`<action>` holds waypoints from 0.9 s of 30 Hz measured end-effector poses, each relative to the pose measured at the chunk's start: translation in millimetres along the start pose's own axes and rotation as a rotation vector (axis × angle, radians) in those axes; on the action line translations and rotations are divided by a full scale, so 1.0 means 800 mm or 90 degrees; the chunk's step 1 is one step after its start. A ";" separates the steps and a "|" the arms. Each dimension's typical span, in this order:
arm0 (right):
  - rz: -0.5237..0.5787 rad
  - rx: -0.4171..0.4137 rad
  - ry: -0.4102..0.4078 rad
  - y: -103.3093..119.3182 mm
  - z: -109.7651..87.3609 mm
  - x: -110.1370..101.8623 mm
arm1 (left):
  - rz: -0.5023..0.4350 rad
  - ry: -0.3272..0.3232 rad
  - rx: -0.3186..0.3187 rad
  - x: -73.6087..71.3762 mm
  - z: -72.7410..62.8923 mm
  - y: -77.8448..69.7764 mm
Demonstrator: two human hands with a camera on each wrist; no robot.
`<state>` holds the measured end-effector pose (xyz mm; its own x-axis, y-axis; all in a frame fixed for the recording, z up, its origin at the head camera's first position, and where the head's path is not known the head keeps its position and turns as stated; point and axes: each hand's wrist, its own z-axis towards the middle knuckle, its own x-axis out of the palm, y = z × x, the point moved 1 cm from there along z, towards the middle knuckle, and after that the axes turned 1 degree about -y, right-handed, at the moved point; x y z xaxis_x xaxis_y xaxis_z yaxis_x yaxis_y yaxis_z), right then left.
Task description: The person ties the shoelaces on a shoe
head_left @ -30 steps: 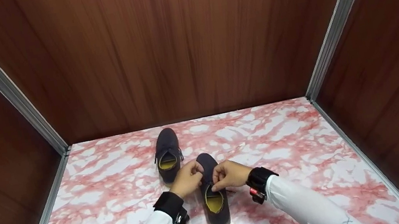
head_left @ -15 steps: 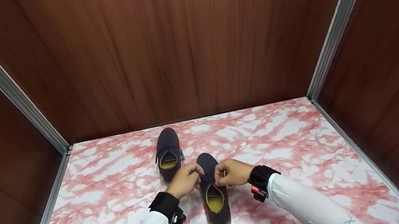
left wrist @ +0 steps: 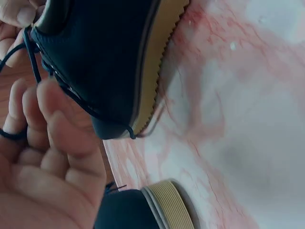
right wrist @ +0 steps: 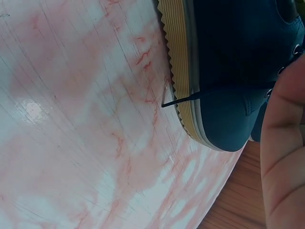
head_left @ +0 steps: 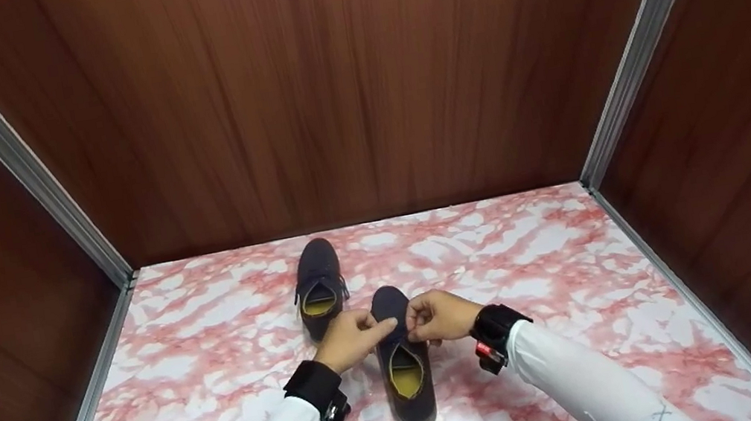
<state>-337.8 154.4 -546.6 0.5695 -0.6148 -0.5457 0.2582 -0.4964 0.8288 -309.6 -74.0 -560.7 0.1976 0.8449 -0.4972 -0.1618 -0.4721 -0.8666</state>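
Observation:
A dark navy lace-up shoe (head_left: pixel 413 411) with a yellow lining stands with its toe pointing away, between both hands. My left hand (head_left: pixel 350 337) is at the left of its lacing, thumb stretched over the shoe. In the left wrist view, a dark shoelace (left wrist: pixel 32 56) rises from the eyelets, and part of it runs between the curled fingers of the left hand. At the right side of the lacing, my right hand (head_left: pixel 446 314) pinches the shoelace between thumb and forefinger. One lace end hangs down over the tan sole (right wrist: pixel 176 57) in the right wrist view.
The matching shoe (head_left: pixel 315 258) stands farther back on the left, its rear close to my left hand. Both shoes are on a red-and-white marbled surface (head_left: pixel 558 362). Brown wood-grain panels (head_left: pixel 342 95) with grey metal corner strips enclose the back and sides.
The right hand has shifted slightly away from me along the lacing. The left thumb, bent towards the fingers before, now extends across the shoe. The near shoe has stayed in place.

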 end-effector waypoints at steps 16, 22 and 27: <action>-0.029 -0.033 -0.024 -0.007 -0.008 -0.014 | 0.031 -0.006 0.027 -0.002 -0.003 0.005; -0.053 -0.026 -0.036 -0.010 -0.012 -0.018 | 0.018 0.009 0.025 -0.001 -0.003 0.004; -0.065 -0.037 -0.042 -0.012 -0.012 -0.021 | -0.013 0.051 0.008 0.002 -0.003 0.004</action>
<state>-342.9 175.5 -544.4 0.4859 -0.6030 -0.6327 0.3574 -0.5235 0.7734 -307.3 -74.8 -563.9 0.2776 0.8313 -0.4815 -0.1682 -0.4514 -0.8763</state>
